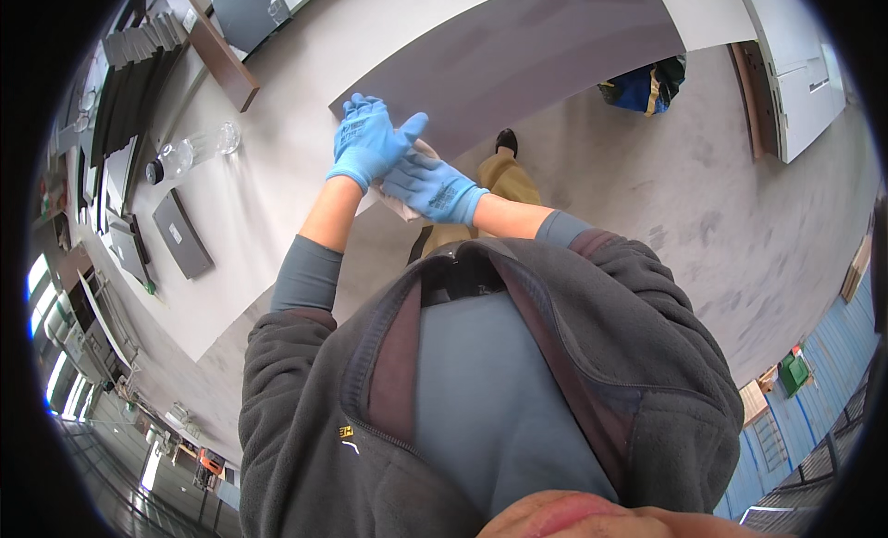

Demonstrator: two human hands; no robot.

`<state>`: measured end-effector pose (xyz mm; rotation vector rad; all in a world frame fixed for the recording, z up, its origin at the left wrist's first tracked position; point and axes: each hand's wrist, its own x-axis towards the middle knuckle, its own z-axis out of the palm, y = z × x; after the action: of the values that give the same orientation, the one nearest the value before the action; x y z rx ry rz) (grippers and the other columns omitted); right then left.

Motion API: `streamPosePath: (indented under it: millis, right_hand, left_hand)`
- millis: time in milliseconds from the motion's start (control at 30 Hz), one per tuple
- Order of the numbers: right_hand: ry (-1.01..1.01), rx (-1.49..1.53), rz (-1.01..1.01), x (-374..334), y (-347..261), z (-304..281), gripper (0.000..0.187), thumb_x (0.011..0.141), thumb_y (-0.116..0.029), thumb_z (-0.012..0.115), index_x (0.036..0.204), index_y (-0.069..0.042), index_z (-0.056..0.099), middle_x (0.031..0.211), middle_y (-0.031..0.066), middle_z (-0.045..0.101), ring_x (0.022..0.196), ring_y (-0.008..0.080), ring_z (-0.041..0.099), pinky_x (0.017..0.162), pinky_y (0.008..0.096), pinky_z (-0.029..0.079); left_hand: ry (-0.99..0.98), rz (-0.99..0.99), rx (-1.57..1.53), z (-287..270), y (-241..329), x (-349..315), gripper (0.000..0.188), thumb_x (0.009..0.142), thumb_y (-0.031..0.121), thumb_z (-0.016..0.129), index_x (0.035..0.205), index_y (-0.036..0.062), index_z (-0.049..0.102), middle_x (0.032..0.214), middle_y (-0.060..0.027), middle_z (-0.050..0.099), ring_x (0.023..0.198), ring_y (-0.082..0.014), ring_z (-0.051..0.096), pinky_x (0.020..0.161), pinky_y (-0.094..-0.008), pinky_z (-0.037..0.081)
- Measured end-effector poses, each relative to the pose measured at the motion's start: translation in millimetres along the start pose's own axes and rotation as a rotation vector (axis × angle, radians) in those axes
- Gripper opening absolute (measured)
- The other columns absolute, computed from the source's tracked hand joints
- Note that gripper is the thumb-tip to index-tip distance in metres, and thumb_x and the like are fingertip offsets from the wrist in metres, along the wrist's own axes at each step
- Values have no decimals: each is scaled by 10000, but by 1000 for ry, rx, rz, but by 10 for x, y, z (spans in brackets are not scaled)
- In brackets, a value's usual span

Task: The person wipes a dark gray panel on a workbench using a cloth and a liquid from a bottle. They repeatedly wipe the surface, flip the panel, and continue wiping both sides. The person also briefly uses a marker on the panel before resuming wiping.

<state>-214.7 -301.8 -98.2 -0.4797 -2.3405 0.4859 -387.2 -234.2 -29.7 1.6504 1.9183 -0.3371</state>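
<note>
Both hands wear light blue gloves and are close together at the near left end of a long grey-purple panel (536, 61). My left hand (363, 142) is open, its fingers stretched toward the panel's corner and its thumb held apart. Just right of it and nearer to me, my right hand (433, 188) is closed on a whitish cloth (400, 207). The cloth shows below the right hand's fingers and a little between the two hands; the rest is hidden. Whether the left hand touches the panel or the cloth, I cannot tell.
A pale table (296, 103) bears the panel. Left of my hands are a clear bottle (194, 153), a dark grey flat piece (182, 234), a brown board (218, 57) and stacked dark strips (125, 103). A blue and black bag (647, 86) sits beyond the panel's right end.
</note>
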Motion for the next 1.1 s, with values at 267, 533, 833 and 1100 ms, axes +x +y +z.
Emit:
streamPosePath:
  millis: [267, 533, 833, 1100]
  right_hand:
    - [-143, -491, 578, -360, 1608, -1686, 455, 874, -152, 669, 1321, -64, 660, 1275, 129, 698, 1195, 332, 672, 1094, 435, 516]
    - [18, -737, 817, -418, 3087, -2486, 489, 923, -382, 664, 1283, -51, 654, 1283, 204, 672, 1226, 384, 630, 1051, 505, 483]
    - [-212, -318, 276, -24, 1563, -1389, 453, 869, -219, 686, 1302, -91, 661, 1315, 140, 676, 1217, 335, 646, 1066, 423, 516]
    - [122, -866, 544, -15, 3684, -2170, 553, 979, -483, 617, 1358, -84, 666, 1366, 214, 665, 1328, 396, 584, 1168, 517, 400]
  left_hand:
    - [111, 75, 34, 94, -92, -63, 1167, 944, 838, 446, 1519, -176, 402, 1610, -413, 344, 1547, -490, 330, 1260, -471, 329]
    - [247, 46, 125, 286, -42, -76, 1097, 952, 776, 531, 1517, -158, 422, 1593, -409, 378, 1522, -515, 362, 1257, -495, 328]
    - [174, 48, 231, 192, -4, -227, 1003, 899, 544, 722, 1602, -75, 362, 1688, -322, 291, 1583, -454, 282, 1288, -474, 265]
    - [243, 66, 157, 277, -52, -253, 1050, 851, 484, 792, 1620, -57, 323, 1692, -314, 290, 1579, -460, 286, 1287, -476, 269]
